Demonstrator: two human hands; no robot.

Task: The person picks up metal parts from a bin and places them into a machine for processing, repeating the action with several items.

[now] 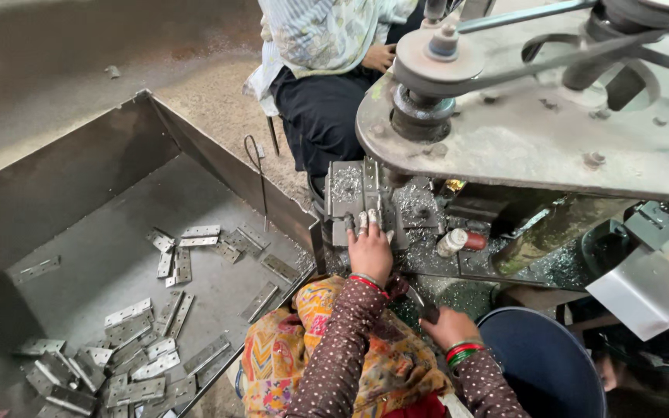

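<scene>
Left hand [368,249] presses hinge [359,195] on jig.

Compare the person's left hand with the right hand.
The left hand reaches forward, fingers spread flat on a metal piece at the machine's fixture; the right hand stays back near the lap, closed around a dark handle. The left shows a red bangle, the right red and green ones. Both wear brown dotted sleeves.

Dull grey metal hinges [129,333] lie in a matt steel bin [79,178]; glittering swarf [420,205] coats the worn, greasy machine [536,139].
</scene>
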